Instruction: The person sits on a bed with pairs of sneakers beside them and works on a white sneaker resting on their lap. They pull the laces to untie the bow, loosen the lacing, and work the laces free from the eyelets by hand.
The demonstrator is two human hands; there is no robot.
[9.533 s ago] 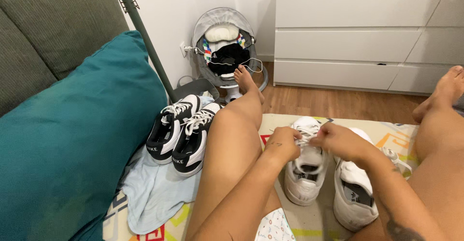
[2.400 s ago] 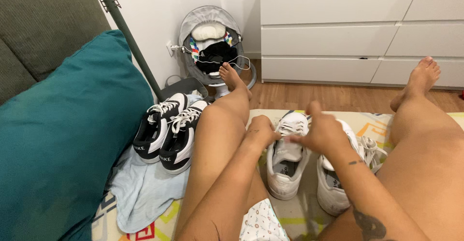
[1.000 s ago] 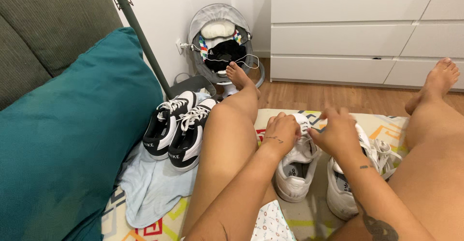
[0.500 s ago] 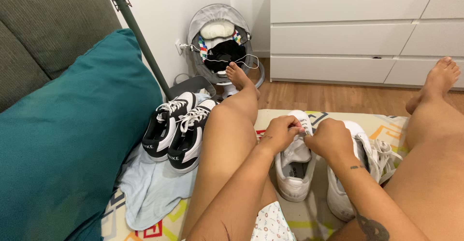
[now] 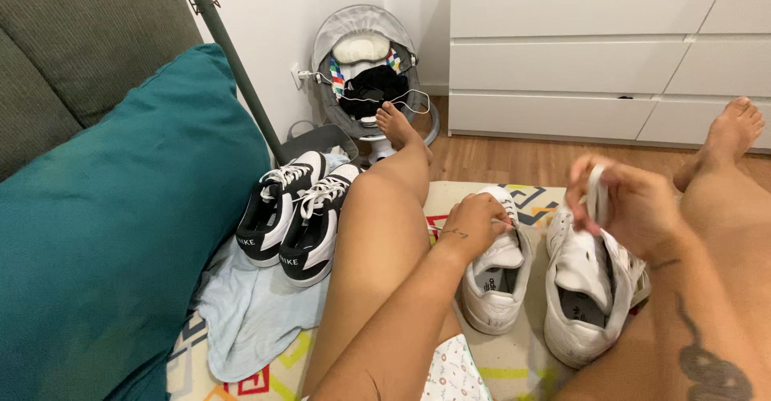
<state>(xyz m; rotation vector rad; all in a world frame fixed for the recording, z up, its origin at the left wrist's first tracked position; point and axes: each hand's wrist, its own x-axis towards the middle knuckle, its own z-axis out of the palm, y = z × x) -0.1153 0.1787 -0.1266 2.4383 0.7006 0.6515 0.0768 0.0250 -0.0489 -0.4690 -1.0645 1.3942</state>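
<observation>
Right hand now lifted, grip pinching white lace (above sneaker)

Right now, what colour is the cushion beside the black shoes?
Teal cushion, shown best in the head view.

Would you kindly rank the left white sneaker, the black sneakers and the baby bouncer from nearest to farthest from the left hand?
1. Left white sneaker: under the left hand, touching it.
2. Black sneakers: to its left, on the blue cloth.
3. Baby bouncer: farthest, by the wall.
</observation>
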